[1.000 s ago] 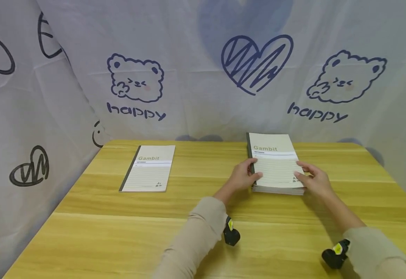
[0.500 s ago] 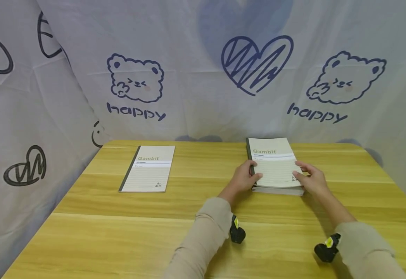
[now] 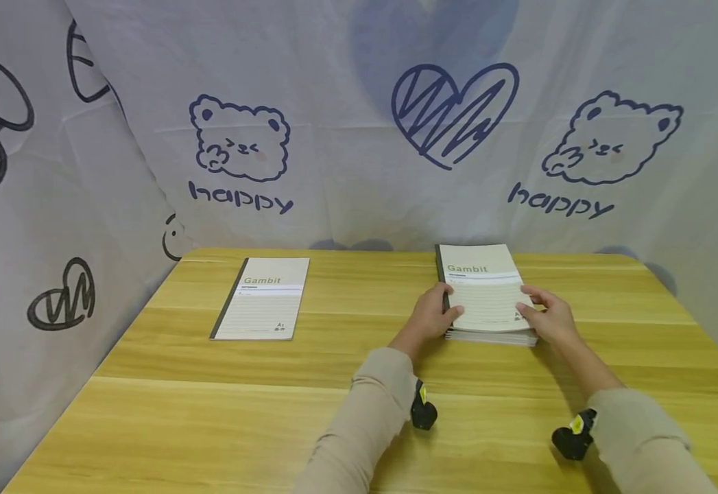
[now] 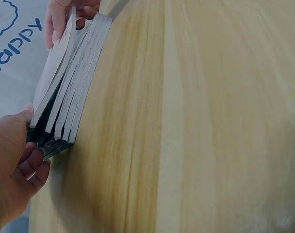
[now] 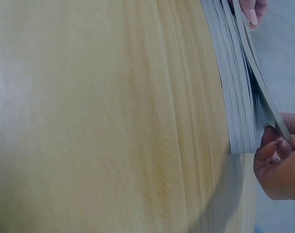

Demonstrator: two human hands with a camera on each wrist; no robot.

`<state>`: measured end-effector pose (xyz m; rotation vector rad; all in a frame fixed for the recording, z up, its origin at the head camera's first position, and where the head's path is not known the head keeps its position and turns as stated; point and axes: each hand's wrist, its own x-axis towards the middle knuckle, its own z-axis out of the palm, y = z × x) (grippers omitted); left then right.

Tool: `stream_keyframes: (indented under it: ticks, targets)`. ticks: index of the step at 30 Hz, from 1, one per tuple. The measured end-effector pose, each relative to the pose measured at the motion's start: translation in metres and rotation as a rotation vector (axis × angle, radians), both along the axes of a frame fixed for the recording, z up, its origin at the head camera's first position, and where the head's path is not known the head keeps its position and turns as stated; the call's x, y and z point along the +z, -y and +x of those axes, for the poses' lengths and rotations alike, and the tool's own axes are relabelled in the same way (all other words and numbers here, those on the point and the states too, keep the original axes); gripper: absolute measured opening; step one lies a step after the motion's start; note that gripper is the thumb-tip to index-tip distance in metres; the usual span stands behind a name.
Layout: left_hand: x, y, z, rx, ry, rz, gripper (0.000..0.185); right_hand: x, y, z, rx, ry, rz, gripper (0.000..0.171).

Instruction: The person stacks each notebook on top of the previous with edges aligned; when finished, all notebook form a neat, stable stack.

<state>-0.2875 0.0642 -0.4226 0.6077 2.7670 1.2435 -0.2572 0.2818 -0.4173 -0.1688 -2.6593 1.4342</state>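
Near: we see the fingers of left hand (image 3: 428, 314) and right hand (image 3: 551, 317) pinch the top notebook (image 3: 482, 298), labelled "Gambit", by its sides, a gap showing above the stack (image 3: 491, 338) on the bench (image 3: 210, 418) | Well left: second notebook (image 3: 261, 302) lies flat, reading "Gambit", "A5" | Far: cloth (image 3: 346, 171) printed "happy" twice

Top notebook (image 3: 485, 298): far edge sits lower in head view than one second earlier; right edge slightly farther left. Right hand (image 3: 553, 319): shifted slightly left with notebook. Left sleeve (image 3: 361, 418): shifted right. Right sleeve (image 3: 639, 429): shifted left and upward; sleeves closer together. Side curtain (image 3: 114, 267): printed heart (image 3: 62, 298) displaced left, now farther right.
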Motion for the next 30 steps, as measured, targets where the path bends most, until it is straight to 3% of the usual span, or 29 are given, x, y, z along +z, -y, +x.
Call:
stream_keyframes:
  ticks: [8,9,15,16,24,30]
  targets:
    - [-0.002,-0.002,-0.001,0.011,-0.011,-0.075,0.042,0.002,0.001,-0.001,-0.003,0.016,0.018,0.047]
    - [-0.019,-0.005,-0.012,0.011,-0.032,-0.078,0.044,0.002,0.001,-0.001,-0.003,0.017,0.019,0.046]
    - [-0.021,-0.006,-0.015,0.017,-0.027,-0.111,0.044,0.001,0.000,-0.002,0.011,0.022,0.020,0.046]
    - [-0.004,-0.003,-0.003,0.018,-0.009,-0.122,0.042,0.000,0.000,-0.002,0.012,0.021,0.020,0.046]
    - [-0.001,-0.005,0.000,0.023,-0.064,-0.218,0.043,-0.003,0.001,-0.002,0.004,0.012,0.047,0.046]
    - [-0.001,-0.006,0.000,0.027,-0.075,-0.263,0.043,-0.003,0.000,0.001,0.038,-0.045,0.189,0.044]
